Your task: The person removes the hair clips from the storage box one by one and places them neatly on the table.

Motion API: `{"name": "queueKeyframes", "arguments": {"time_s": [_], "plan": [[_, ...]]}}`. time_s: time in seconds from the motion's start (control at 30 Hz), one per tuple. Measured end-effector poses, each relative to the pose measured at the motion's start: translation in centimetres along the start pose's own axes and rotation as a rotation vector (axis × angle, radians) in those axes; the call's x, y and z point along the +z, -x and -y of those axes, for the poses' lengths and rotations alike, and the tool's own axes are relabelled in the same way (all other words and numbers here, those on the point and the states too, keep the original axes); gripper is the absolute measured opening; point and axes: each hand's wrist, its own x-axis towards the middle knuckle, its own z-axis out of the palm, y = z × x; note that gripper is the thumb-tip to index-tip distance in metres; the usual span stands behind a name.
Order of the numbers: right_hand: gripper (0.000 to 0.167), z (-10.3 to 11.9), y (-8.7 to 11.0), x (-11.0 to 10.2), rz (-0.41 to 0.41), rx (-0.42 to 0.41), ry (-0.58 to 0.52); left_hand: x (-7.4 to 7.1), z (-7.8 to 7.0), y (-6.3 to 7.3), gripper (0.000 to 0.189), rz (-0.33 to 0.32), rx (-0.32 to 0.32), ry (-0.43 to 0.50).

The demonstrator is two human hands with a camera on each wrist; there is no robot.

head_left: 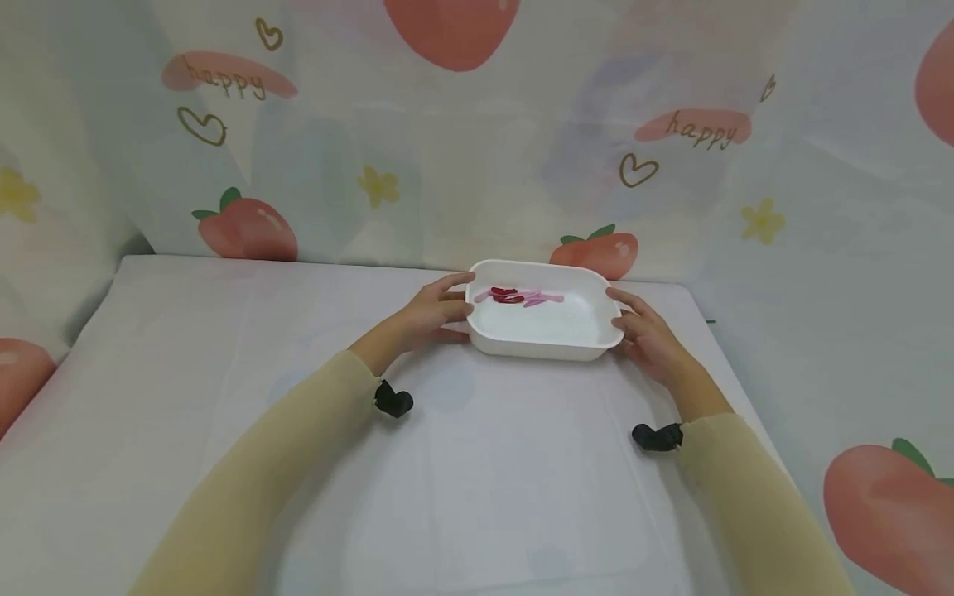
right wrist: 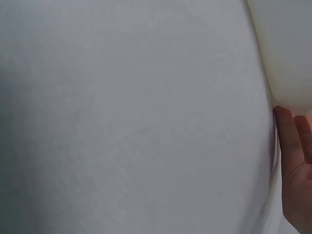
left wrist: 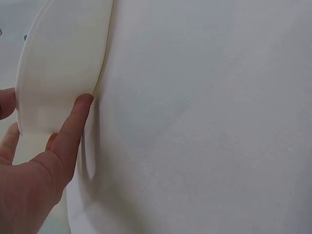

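A white rectangular tray point(head_left: 581, 321) with rounded corners sits near the far edge of the table. Inside it, toward the left end, lie several small slender pieces: dark red ones point(head_left: 510, 300) and pink ones point(head_left: 552, 297). My left hand point(head_left: 428, 316) holds the tray's left end, with fingertips on the rim and another finger low along the side. In the left wrist view that finger reaches the bottom edge of the tray wall point(left wrist: 63, 58). My right hand point(head_left: 650, 335) holds the right end, fingers at the rim; the right wrist view shows a fingertip at the tray's lower edge point(right wrist: 287, 58).
A white cloth point(head_left: 484, 480) covers the table. Behind stands a backdrop point(head_left: 462, 149) printed with fruit, hearts and lettering. Black camera mounts sit at the left wrist point(head_left: 393, 401) and the right wrist point(head_left: 657, 437), below beige sleeves.
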Motion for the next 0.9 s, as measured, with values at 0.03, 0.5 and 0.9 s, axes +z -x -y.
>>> {"name": "queueKeyframes", "arguments": {"time_s": [0.03,0.5,0.9], "plan": [[0.055,0.0,0.1,0.2,0.002,0.001,0.004,-0.1,0.1,0.2,0.062,0.005,0.002,0.005],[0.054,-0.2,1.1,2.2,0.027,0.002,0.044,-1.5,1.3,2.9,0.063,0.000,0.026,0.017],[0.054,-0.5,2.1,3.9,0.069,-0.025,0.053,-2.6,2.0,5.2,0.064,0.001,0.035,0.045]]}}
